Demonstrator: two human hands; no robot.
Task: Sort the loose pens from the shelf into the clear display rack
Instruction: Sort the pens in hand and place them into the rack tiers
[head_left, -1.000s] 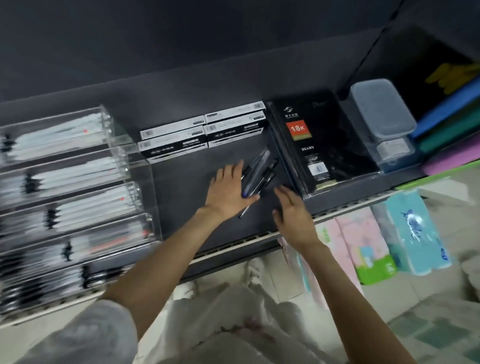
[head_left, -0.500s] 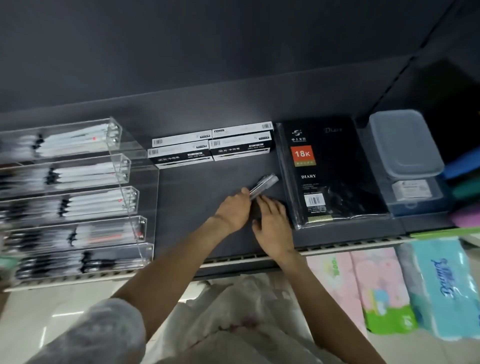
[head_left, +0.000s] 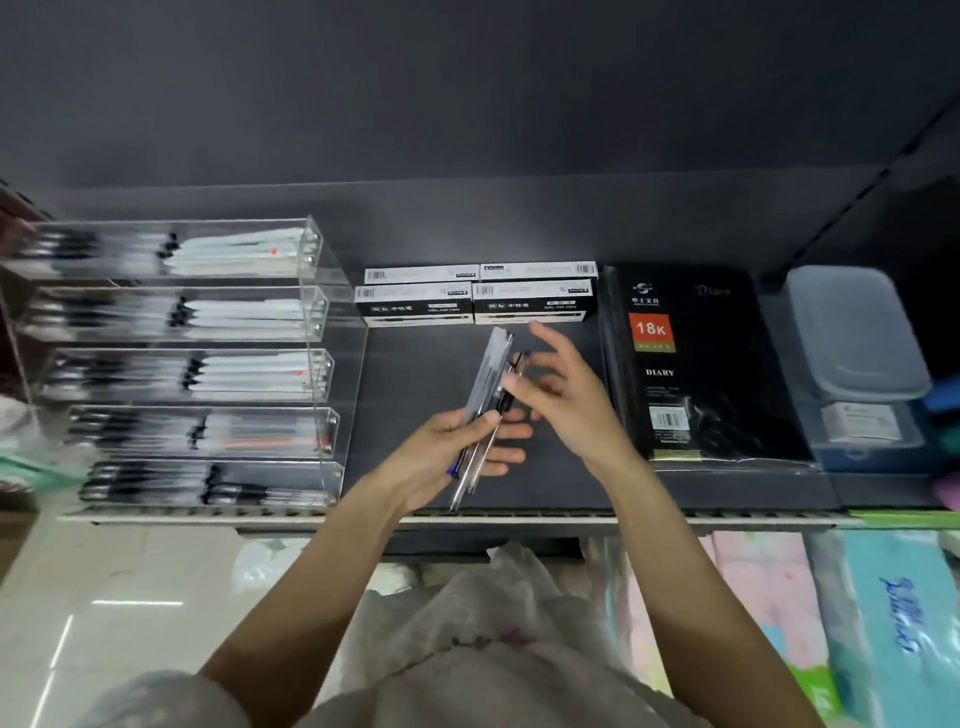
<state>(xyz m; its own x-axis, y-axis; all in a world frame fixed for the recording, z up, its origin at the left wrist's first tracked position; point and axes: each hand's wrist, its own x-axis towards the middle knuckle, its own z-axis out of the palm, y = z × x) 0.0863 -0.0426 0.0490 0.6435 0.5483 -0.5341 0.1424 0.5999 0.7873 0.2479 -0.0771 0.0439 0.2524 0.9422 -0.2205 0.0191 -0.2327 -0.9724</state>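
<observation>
Clear-barrelled pens (head_left: 485, 410) sit bunched in the left hand (head_left: 447, 457), fingers curled round the lower half, held above the shelf (head_left: 415, 364) w/ the rack (head_left: 332, 364) off to the left, tiers already part-filled. Right hand (head_left: 563, 400) is at the bundle's upper end, fingers spread, thumb and fingertips touching one dark pen, not really gripping. Risk, imo: the bundle fans out unevenly, so a loose squeeze on the way to the rack could let one slip & drop past the shelf edge.
</observation>
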